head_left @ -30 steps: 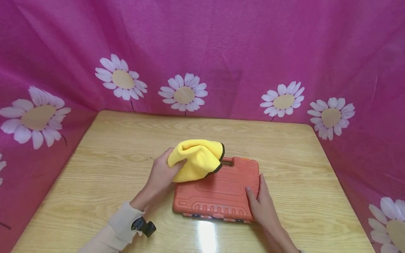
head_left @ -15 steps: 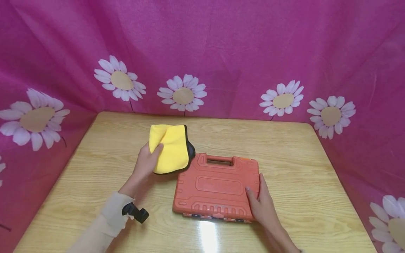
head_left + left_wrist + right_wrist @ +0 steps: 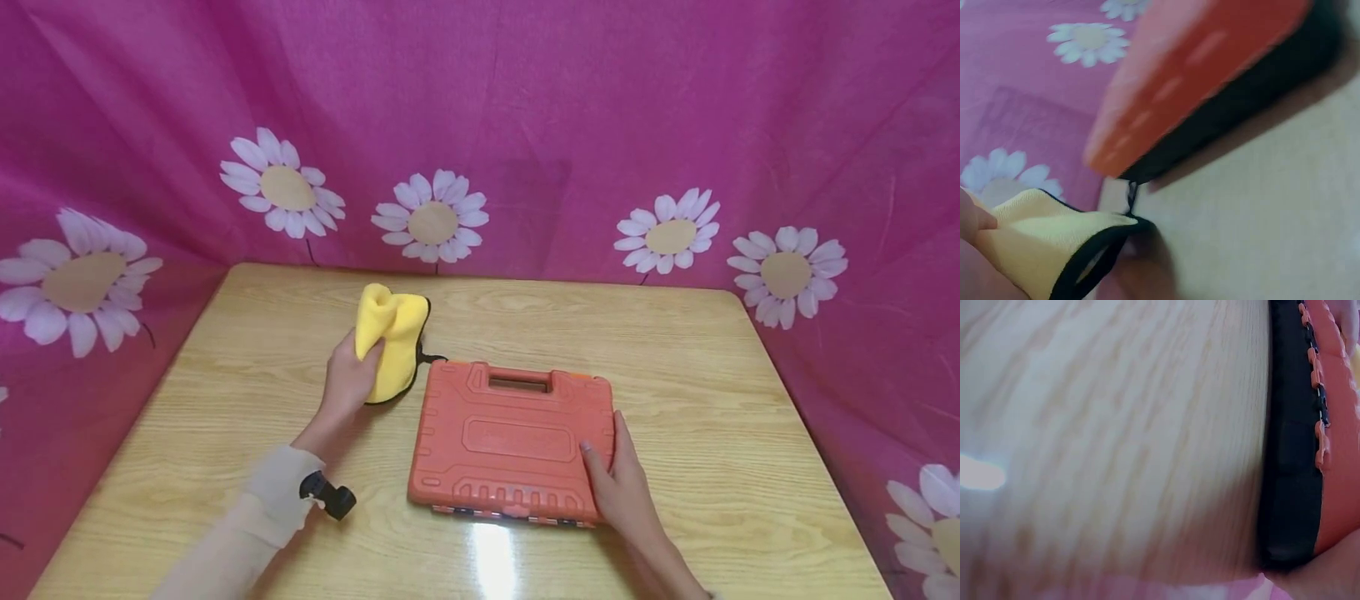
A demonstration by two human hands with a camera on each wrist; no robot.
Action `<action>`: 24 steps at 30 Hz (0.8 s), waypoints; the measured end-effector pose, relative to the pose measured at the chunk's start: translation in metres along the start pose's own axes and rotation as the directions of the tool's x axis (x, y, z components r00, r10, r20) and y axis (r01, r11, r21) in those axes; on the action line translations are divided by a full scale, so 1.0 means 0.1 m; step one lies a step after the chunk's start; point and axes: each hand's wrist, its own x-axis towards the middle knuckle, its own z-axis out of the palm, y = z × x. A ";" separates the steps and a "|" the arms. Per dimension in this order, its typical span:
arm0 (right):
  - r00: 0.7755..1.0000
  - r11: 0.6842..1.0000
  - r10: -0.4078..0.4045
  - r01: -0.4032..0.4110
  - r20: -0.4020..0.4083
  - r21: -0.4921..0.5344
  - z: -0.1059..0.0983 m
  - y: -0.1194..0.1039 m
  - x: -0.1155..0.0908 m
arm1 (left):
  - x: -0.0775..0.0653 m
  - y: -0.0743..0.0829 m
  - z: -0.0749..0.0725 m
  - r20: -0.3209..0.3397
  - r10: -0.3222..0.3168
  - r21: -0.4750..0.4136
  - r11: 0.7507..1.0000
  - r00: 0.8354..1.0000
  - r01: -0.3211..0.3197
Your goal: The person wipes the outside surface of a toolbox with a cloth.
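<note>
My left hand grips a folded yellow cloth with black edging, at the far left corner of a red plastic case. A thin black loop stretches from the cloth's edge toward the case corner in the left wrist view. The case lies flat, lid down over its black lower half, handle away from me. At its right side, my right hand holds the edge, thumb on the lid and fingers along the side; some fingers are hidden.
Everything lies on a light wood table. A pink curtain with white daisies hangs behind and on both sides of it. A black strap-mounted device sticks out from my left wrist.
The cloth has moved left off the case lid in my left hand and now looks more bunched. My right hand and the case have stayed nearly in place.
</note>
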 end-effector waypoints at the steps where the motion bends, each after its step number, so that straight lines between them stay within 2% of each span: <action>1: 1.000 1.000 0.001 -0.001 -0.001 0.003 0.00 0.00 0.00 | -0.02 -0.02 0.04 0.018 0.005 0.017 1.000 1.000 -0.005; 7: 1.000 1.000 0.000 0.000 -0.003 0.022 0.00 -0.01 -0.01 | -0.12 -0.06 0.26 0.132 0.006 0.039 0.999 0.991 -0.011; 12: 1.000 1.000 0.010 -0.010 -0.012 0.016 0.00 0.00 -0.01 | -0.19 -0.09 0.37 0.232 -0.029 0.013 1.000 0.972 0.027; 19: 0.999 0.998 0.027 -0.026 -0.020 0.049 0.02 -0.01 0.00 | -0.23 -0.17 0.41 0.289 -0.073 0.018 0.997 0.955 0.071; 24: 0.999 0.995 0.046 -0.044 -0.025 0.087 0.02 -0.01 -0.01 | -0.24 -0.16 0.40 0.324 -0.100 -0.011 0.994 0.941 0.110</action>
